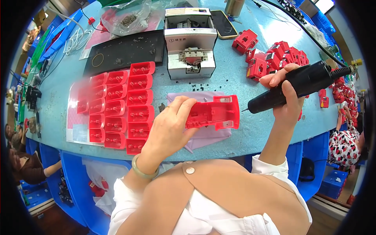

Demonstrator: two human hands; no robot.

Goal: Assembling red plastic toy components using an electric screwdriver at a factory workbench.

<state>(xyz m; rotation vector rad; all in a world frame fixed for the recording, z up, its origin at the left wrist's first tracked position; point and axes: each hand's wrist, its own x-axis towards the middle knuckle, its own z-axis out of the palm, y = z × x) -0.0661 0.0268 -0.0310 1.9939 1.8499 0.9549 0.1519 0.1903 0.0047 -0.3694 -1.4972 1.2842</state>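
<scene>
My left hand (170, 124) is closed on the left end of a red plastic housing (209, 113), whose hollow side faces up. Clear pieces sit at the corners of its right end. Beneath it lies a folded lilac cloth (209, 141). In my right hand (288, 88) is a black electric screwdriver (291, 87), its thin bit pointing left toward the housing without touching it. Rows of red plastic shells (140, 98) with clear posts inside stand left of my left hand. A pile of red block-shaped parts (274, 58) lies beyond the screwdriver.
A white screw feeder (191, 43) stands at the back middle, with small dark screws (203, 85) scattered before it. Around it are a black mat (125, 53), a phone (224, 24) and a plastic bag (129, 17). Blue bins (84, 196) sit below the table's front edge. Other people work at both sides.
</scene>
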